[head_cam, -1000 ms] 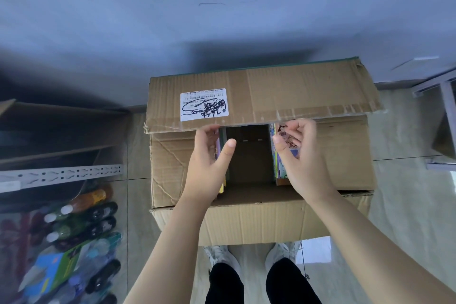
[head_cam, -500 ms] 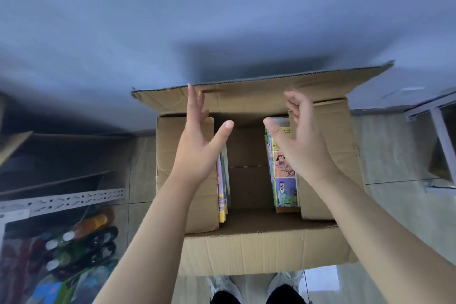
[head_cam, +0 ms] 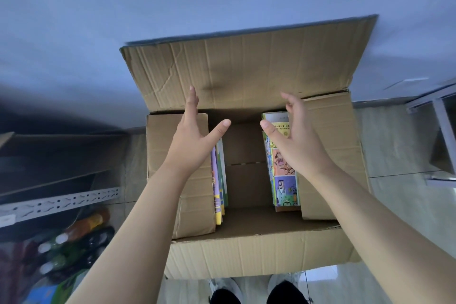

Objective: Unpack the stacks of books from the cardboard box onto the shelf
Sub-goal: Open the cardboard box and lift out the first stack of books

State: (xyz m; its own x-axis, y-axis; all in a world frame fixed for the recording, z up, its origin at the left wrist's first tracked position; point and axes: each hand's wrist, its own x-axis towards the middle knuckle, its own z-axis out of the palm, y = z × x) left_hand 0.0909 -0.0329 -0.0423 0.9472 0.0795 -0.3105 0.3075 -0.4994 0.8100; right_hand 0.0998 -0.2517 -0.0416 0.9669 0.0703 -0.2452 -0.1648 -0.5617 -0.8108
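A cardboard box (head_cam: 246, 252) stands on the floor in front of me. Its far flap (head_cam: 241, 69) is folded up and back against the wall. The left side flap (head_cam: 192, 205) and right side flap (head_cam: 328, 155) still lie over the opening. Between them I see colourful books on edge: a thin stack on the left (head_cam: 219, 180) and a stack with cartoon covers on the right (head_cam: 283, 175). My left hand (head_cam: 195, 140) hovers open over the left flap. My right hand (head_cam: 293, 136) hovers open over the right book stack. Neither holds anything.
A dark shelf with a perforated metal rail (head_cam: 59, 202) stands at the left. Bottles (head_cam: 74, 237) lie below it. A metal frame (head_cam: 441, 131) is at the right. A blue wall is behind the box. My shoes (head_cam: 278, 281) are just below the box.
Both hands pushed the far flap up from over the opening until it stands back against the wall, then let go. The books inside came into view.
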